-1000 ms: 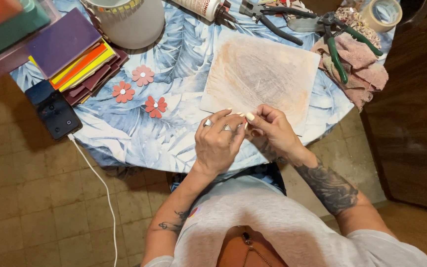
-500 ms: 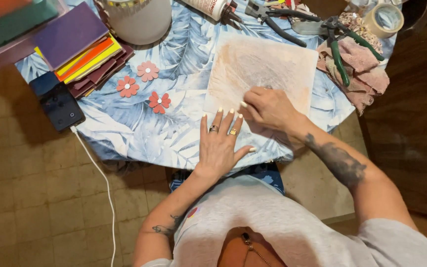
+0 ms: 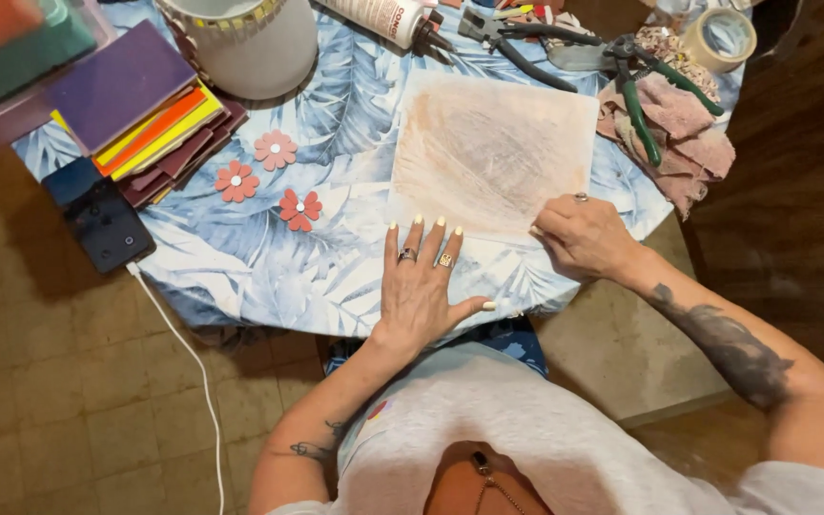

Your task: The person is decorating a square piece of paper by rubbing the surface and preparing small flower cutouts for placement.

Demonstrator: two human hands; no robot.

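A square, pale sheet with smudged orange-grey marks (image 3: 493,153) lies on a leaf-print tablecloth (image 3: 269,257). My left hand (image 3: 422,281) rests flat on the cloth just below the sheet's near edge, fingers spread, fingertips touching that edge. My right hand (image 3: 584,236) is curled at the sheet's near right corner, fingers pinched together; whether it holds something small I cannot tell.
Three red paper flowers (image 3: 264,176) lie left of the sheet. A stack of coloured sheets (image 3: 145,119), a white pot (image 3: 245,43), a glue bottle (image 3: 383,14), pliers (image 3: 636,91), a pink rag (image 3: 684,133), a tape roll (image 3: 719,38) and a phone on a cable (image 3: 102,224) ring the table.
My hands have come apart. The left one has flattened on the cloth below the sheet, and the right one has moved right along the sheet's near edge to its corner.
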